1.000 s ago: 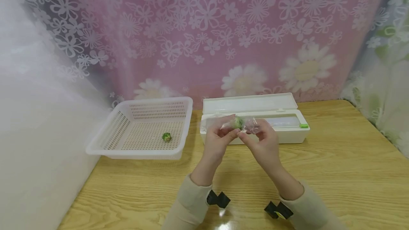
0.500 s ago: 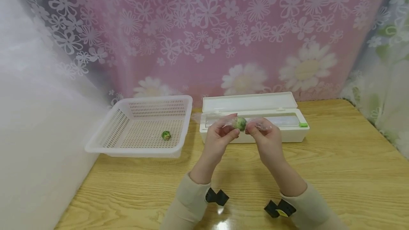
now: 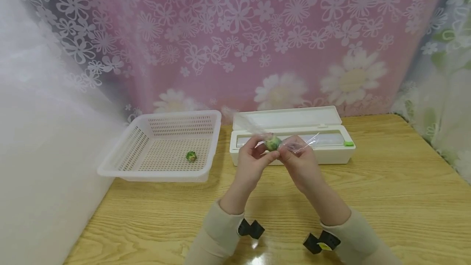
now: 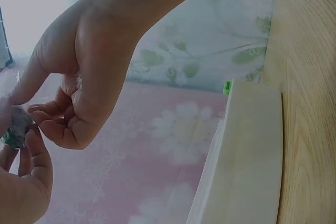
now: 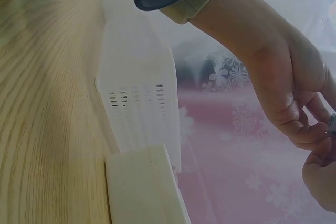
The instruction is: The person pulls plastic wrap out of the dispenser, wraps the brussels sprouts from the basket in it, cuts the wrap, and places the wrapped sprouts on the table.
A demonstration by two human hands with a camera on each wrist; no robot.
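A Brussels sprout (image 3: 272,142) wrapped in clear plastic film (image 3: 244,122) is held in front of the long white box. My left hand (image 3: 254,165) grips the wrapped sprout between thumb and fingers. Right beside it, my right hand (image 3: 303,169) pinches the gathered film, and a loose crinkled end (image 3: 310,141) sticks out past its fingers. In the left wrist view the sprout (image 4: 17,127) shows only partly between both hands. The right wrist view catches just a sliver of it at the edge.
A white perforated basket (image 3: 158,177) on the left holds another sprout (image 3: 191,156). The white cling film box (image 3: 331,156) has its lid (image 3: 290,118) raised, with a film roll (image 3: 327,139) inside and a green slider (image 3: 349,144). All stand on a wooden table (image 3: 397,199).
My right hand has shifted its hold on the film to the right of the sprout. The sprout has moved slightly left and down, while the film's left tail has swung upward.
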